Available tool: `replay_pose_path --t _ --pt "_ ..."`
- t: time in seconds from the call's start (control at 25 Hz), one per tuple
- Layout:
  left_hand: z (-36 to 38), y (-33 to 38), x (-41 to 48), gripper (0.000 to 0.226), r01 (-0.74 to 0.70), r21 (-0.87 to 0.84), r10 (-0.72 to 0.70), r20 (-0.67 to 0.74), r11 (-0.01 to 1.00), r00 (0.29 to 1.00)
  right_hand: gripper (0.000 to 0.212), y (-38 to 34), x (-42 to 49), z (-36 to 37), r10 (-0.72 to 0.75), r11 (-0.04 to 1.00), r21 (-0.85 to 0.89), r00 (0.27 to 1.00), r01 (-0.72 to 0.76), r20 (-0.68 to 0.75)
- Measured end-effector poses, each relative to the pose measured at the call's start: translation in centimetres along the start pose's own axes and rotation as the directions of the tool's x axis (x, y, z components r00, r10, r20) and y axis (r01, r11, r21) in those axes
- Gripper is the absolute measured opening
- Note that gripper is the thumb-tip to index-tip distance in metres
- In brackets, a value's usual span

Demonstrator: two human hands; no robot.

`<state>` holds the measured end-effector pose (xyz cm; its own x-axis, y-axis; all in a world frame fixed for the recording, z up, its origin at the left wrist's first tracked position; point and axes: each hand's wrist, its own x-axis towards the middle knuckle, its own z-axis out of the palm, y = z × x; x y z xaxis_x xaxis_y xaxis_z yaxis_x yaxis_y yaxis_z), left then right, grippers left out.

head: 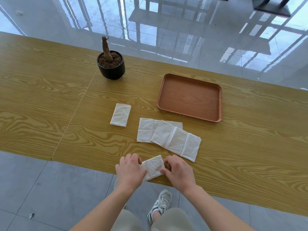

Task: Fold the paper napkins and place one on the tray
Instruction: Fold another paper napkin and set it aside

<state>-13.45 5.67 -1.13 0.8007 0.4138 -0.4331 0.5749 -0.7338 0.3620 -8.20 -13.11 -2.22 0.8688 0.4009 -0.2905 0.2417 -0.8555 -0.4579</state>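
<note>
**A:** Where's the napkin [153,165] that's being worked?

**B:** At the near edge of the table [50,97], held between both hands. The left hand [130,170] has its fingers curled over the left end. The right hand [179,170] pinches the right end with thumb and fingertips, so both are gripping it.

**A:** Which way does it lie?

**B:** Its long axis slants from near-left to far-right — roughly toward the tray [190,97].

**A:** And the tray itself?

**B:** Farther back and to the right, well apart, with no napkin on it yet. The right hand is the nearer one, so I'd judge it the natural carrier.

**A:** Anything between?

**B:** Two flat napkins [176,140], overlapping, lie on that line — a carry would have to pass above them. A folded napkin [120,115] sits off to the left, with a potted stump [110,64] beyond it.
</note>
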Motion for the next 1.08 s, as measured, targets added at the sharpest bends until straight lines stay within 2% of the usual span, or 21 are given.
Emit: replay_pose_path --t 0.16,0.32,0.44,0.52,0.64,0.68,0.76,0.84,0.92,1.0,1.08 --pt "0.0 0.2 -0.1 0.023 0.044 -0.13 -0.04 0.03 0.991 0.999 0.022 -0.1 0.2 0.0 0.01 1.0 0.027 1.0 -0.01 0.006" --pt "-0.7 0.1 0.0 0.013 0.06 -0.184 -0.041 0.105 0.981 0.994 0.022 0.1 0.4 -0.2 0.008 0.999 0.038 1.0 -0.009 0.01" --pt "-0.9 -0.2 -0.2 0.015 0.112 -0.294 -0.079 0.125 0.949 0.989 0.017 -0.3 0.3 -0.4 0.026 0.998 0.064 1.0 -0.026 -0.004" --pt "-1.0 -0.4 -0.2 0.015 0.195 -0.507 -0.124 0.171 0.839 0.977 0.015 -0.8 0.0 -0.5 0.087 0.983 0.164 0.995 -0.079 -0.045" --pt "-1.3 -0.2 -0.2 0.009 0.35 -0.787 -0.198 0.289 0.508 0.937 0.024 -1.7 -0.8 -0.1 0.22 0.912 0.367 0.974 -0.185 -0.056" --pt "-1.4 -0.2 -0.1 0.007 0.381 -0.82 -0.217 0.316 0.428 0.924 0.029 -2.1 -1.0 0.1 0.248 0.882 0.413 0.969 -0.224 -0.004" --pt "-1.3 0.0 0.1 0.007 0.408 -0.845 -0.243 0.339 0.347 0.909 0.041 -3.2 -1.1 0.3 0.267 0.805 0.502 0.949 -0.316 0.169" --pt "-1.3 0.2 0.3 0.008 0.414 -0.851 -0.253 0.344 0.322 0.904 0.043 -4.3 -0.6 0.5 0.254 0.7 0.594 0.916 -0.396 0.311" --pt "-1.5 0.0 0.4 0.007 0.406 -0.857 -0.261 0.333 0.318 0.906 0.029 -4.9 0.1 0.4 0.27 0.629 0.656 0.908 -0.417 0.319" --pt "-1.9 -0.3 0.3 0.005 0.381 -0.861 -0.268 0.301 0.335 0.915 0.023 -5.1 0.8 0.2 0.277 0.654 0.654 0.924 -0.381 0.262" --pt "-2.5 -0.8 0.4 0.004 0.337 -0.863 -0.267 0.247 0.377 0.932 0.021 -5.2 1.5 0.0 0.253 0.737 0.592 0.945 -0.326 0.206"
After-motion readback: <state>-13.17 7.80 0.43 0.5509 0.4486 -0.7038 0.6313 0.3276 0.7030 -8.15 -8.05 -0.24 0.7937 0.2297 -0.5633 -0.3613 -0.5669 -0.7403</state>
